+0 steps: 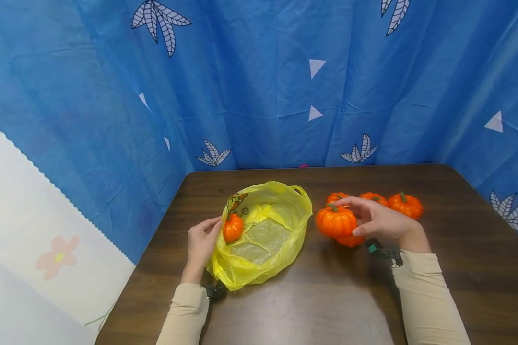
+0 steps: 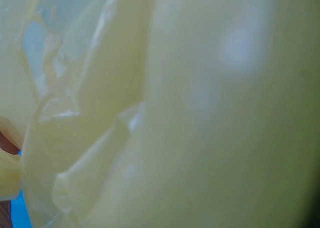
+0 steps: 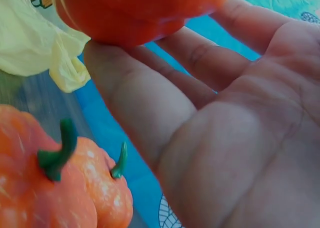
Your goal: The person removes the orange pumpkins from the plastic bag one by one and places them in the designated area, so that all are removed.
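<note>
From my remote post, the right hand (image 1: 382, 219) grips a pumpkin (image 1: 335, 223), the left hand (image 1: 202, 244) pinches the yellow bag (image 1: 259, 274) (second pumpkin (image 1: 233, 229) inside); bagging, I judge, next needs a leftward carry.

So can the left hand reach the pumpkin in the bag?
Probably yes: the left hand pinches the yellow bag beside that pumpkin, and the open mouth leaves the way free.

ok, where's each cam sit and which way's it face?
Head: on the head, facing forward and down at yellow bag, table, pumpkins; left hand, right hand, sleeves show.
Left wrist: on that wrist, facing the yellow bag close up; no hand part is clear.
Right wrist: on that wrist, facing the held pumpkin; palm and fingers show.
Head and right wrist share held pumpkin, yellow bag.
</note>
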The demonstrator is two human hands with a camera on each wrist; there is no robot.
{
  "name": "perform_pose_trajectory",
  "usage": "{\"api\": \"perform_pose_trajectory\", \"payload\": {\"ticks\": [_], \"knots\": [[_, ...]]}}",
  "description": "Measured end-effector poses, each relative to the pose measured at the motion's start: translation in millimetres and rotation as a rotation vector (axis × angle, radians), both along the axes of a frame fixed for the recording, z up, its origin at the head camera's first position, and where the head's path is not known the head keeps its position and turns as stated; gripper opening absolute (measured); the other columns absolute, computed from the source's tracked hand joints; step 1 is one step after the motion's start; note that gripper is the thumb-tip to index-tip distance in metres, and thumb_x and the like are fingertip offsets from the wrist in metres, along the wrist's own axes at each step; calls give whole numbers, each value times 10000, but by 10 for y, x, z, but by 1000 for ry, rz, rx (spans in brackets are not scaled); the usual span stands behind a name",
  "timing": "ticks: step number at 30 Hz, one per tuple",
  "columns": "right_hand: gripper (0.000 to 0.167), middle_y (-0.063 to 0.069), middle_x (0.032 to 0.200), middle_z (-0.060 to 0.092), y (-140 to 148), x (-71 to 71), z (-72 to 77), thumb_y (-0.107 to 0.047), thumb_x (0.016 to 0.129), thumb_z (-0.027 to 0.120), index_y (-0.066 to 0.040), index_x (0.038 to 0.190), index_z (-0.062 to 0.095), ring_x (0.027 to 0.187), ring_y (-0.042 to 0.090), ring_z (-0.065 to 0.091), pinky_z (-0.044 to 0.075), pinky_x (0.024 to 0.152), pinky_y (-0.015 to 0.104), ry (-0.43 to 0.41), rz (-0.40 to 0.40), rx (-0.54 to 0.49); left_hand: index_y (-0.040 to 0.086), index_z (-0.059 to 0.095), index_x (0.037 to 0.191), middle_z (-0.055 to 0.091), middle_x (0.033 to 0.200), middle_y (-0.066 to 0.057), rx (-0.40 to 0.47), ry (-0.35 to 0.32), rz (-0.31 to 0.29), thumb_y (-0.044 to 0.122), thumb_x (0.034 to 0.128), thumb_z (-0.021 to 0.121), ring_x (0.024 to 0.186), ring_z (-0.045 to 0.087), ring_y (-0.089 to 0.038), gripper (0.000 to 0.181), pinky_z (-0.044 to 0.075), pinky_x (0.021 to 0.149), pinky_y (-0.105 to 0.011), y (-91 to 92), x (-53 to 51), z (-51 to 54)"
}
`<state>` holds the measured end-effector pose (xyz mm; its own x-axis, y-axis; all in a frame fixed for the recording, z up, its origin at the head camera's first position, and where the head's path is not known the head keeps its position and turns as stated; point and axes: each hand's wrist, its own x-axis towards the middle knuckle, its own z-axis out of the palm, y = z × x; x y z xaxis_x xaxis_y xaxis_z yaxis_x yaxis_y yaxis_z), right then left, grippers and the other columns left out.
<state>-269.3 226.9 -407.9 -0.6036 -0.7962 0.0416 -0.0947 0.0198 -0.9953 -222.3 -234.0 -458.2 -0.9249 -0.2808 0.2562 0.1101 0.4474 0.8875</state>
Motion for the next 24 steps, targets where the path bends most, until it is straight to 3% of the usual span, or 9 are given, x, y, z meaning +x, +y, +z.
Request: {"api": "perform_pose_trajectory", "payload": {"ticks": [5, 15, 24], "knots": [[651, 51, 1515, 415, 61, -2, -14, -21, 953, 587, -140, 1535, 320, 1192, 255, 588, 590, 946, 401, -56, -42, 24, 61, 769, 1114, 756, 1128, -125, 3, -4, 3, 141, 943, 702, 1044, 721, -265, 200, 598, 893, -369, -1, 2, 1], [749, 9, 1555, 343, 229, -2, -81, 12, 940, 588, -132, 1586, 235, 1280, 208, 533, 572, 986, 398, -70, -108, 13, 60, 767, 1120, 753, 1137, -126, 12, -11, -4, 143, 945, 700, 1054, 720, -263, 205, 596, 893, -357, 3, 3, 10], [689, -93, 1472, 429, 374, 15, -102, -46, 938, 612, -133, 1548, 305, 1228, 122, 552, 573, 969, 325, 23, -179, 110, 54, 765, 1120, 752, 1139, -129, 11, -7, -10, 138, 946, 696, 1057, 718, -266, 205, 592, 899, -366, 8, 5, 14]]}}
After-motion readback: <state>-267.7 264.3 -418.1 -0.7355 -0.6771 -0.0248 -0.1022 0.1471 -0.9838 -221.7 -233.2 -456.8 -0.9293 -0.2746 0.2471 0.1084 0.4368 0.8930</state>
